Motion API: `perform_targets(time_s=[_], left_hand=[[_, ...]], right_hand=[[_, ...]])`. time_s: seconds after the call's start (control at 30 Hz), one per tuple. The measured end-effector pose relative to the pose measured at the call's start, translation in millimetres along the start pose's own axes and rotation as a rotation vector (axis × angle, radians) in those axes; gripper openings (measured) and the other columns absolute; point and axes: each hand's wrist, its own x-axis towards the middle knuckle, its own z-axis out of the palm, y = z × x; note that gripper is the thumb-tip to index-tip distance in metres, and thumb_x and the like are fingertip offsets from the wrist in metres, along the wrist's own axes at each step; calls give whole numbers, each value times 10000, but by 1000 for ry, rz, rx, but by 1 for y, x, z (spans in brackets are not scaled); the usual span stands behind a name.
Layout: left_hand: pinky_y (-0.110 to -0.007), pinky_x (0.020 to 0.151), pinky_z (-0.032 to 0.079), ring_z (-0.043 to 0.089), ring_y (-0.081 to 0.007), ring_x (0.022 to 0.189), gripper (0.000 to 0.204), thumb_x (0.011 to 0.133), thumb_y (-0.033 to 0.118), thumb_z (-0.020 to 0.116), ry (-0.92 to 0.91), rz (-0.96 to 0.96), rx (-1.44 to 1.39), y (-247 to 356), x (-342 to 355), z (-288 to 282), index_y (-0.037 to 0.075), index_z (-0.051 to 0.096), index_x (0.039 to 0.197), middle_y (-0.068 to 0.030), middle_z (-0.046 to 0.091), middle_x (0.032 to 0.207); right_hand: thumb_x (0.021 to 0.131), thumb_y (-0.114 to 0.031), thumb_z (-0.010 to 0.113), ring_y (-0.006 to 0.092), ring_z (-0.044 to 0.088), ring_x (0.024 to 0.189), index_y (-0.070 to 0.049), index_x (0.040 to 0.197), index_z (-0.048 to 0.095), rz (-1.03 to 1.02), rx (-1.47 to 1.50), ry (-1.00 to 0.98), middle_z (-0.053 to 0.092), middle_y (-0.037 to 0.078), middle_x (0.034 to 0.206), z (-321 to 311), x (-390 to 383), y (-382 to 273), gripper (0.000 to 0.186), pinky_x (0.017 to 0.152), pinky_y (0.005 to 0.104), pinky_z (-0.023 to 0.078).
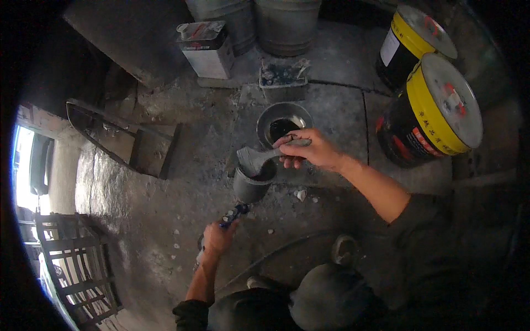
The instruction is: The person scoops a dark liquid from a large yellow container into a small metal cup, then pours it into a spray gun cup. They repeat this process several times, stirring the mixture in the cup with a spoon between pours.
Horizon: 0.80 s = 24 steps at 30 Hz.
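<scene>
My left hand (219,238) is closed around a dark-blue grip at the lower end of a grey, cup-shaped pot (252,187). Exactly how the grip joins the pot is too dim to make out. In my right hand (314,150) is a wide, grey-coated brush (255,159), gripped by its handle. The brush is tilted, its broad end over the pot's mouth. What lies inside the pot is mostly hidden by the brush. Just beyond my right hand stands a round metal bowl (264,121) with dark liquid in it.
Two yellow-and-black drums (441,110) stand at the right. Farther back are a rectangular tray (283,83), a white-and-black can (207,58) and grey barrels (287,25). A dustpan-like scoop (152,151) and slatted pallet (74,254) are at left. A hose (276,252) crosses the floor.
</scene>
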Motion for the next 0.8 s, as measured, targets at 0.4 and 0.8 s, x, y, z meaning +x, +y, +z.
perform_targets(time_s=[0.4, 0.8], left_hand=[[-494, 713, 486, 627, -444, 841, 507, 819, 532, 676, 42, -21, 13, -18, 0, -27, 30, 685, 891, -235, 663, 815], [-478, 704, 498, 651, -423, 823, 464, 821, 507, 691, 164, -44, -73, -36, -9, -5, 51, 698, 907, -218, 673, 803]], right_hand=[[799, -87, 753, 124, 659, 854, 15, 968, 700, 31, -453, -167, 710, 72, 905, -85, 18, -37, 204, 734, 296, 522], [773, -248, 750, 334, 678, 873, -137, 1067, 737, 70, -1306, 112, 700, 175, 884, -96, 35, -7, 314, 765, 433, 523]])
